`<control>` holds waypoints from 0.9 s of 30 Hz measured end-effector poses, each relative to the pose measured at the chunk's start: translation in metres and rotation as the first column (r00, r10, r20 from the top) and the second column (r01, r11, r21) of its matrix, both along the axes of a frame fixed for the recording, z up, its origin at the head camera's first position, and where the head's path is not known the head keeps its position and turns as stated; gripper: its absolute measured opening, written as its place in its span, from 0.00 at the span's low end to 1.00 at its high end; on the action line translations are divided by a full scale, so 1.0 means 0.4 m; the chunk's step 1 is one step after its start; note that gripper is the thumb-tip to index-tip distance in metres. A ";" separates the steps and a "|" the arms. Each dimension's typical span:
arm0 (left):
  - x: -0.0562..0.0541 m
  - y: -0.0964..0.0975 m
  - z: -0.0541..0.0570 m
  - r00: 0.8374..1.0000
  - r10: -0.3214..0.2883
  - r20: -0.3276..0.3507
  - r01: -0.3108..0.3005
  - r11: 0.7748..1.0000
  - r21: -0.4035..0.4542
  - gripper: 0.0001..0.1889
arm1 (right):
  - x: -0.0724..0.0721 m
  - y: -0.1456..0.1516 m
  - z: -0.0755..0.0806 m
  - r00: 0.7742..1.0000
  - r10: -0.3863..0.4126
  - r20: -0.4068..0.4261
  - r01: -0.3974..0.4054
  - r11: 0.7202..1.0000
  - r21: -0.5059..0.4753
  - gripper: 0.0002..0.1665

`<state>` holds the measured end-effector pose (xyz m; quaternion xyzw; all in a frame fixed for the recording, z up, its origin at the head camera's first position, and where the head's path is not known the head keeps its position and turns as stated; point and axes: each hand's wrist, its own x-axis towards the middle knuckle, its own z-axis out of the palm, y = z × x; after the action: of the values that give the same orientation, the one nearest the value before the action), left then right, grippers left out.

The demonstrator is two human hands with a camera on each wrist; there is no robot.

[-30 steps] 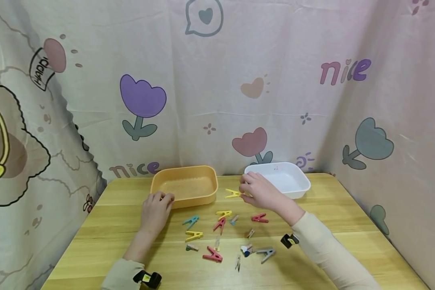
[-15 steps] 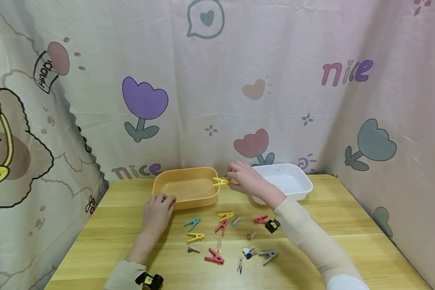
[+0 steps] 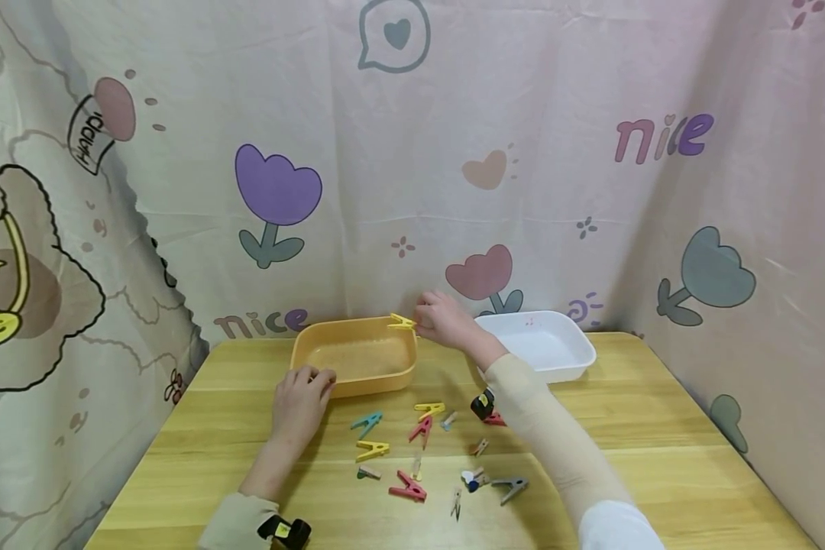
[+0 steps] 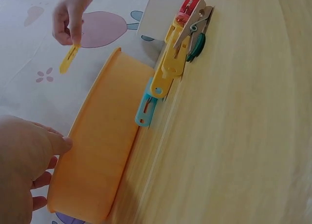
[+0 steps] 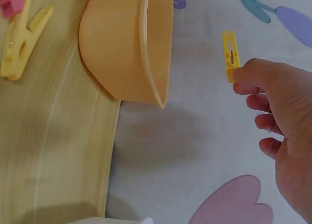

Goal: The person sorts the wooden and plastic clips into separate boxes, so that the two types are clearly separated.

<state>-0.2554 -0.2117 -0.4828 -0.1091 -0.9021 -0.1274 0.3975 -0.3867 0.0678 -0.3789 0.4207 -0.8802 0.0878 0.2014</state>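
Your right hand (image 3: pixel 444 317) pinches a yellow clothespin (image 3: pixel 401 322) between thumb and fingers near the centre of the head view, where the clothespin overlaps the back right corner of the orange tub (image 3: pixel 371 387); the left wrist view shows it held up in the air, apart from the rim. You have it by one end, with the slotted middle and the holed tip free in the right wrist view. It looks like thin plastic, so expect it to be light, stiff and a little slick, hardly fragile, though pressing its two spread legs together would probably work the spring and could make it twist. A light pinch on the flat sides, away from those legs, should be enough. Your left hand (image 3: pixel 300 409), left of centre, grips the tub's front left rim; the tub seems light enough to slide if bumped, so that hold should help. More clips, such as the blue clip (image 3: pixel 367 422), lie across the lower middle of the table (image 3: pixel 199 458), with the white tub (image 3: pixel 536 340) right of centre.
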 end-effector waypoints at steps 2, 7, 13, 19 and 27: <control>0.000 0.000 -0.001 1.000 -0.001 0.006 0.001 1.000 0.003 0.07 | -0.012 -0.009 -0.002 1.000 -0.017 0.016 0.017 1.000 -0.012 0.05; -0.001 -0.001 -0.001 1.000 -0.001 0.014 0.001 1.000 0.011 0.07 | -0.038 -0.032 -0.010 0.994 -0.049 0.093 0.054 0.997 -0.053 0.06; 0.001 -0.001 0.001 1.000 -0.001 0.012 0.001 1.000 0.013 0.07 | -0.066 -0.052 -0.031 0.981 -0.069 0.183 0.084 0.994 -0.072 0.06; -0.002 -0.001 0.000 1.000 0.001 0.008 -0.001 1.000 0.011 0.07 | -0.082 -0.067 -0.054 0.960 -0.095 0.262 0.120 0.989 -0.083 0.06; -0.004 0.000 -0.002 1.000 -0.001 0.009 0.001 1.000 0.017 0.07 | -0.096 -0.080 -0.084 0.939 -0.121 0.322 0.156 0.984 -0.084 0.07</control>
<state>-0.2568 -0.2117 -0.4836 -0.1055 -0.9028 -0.1358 0.3942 -0.4250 0.0357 -0.4126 0.3265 -0.9224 0.1871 0.0865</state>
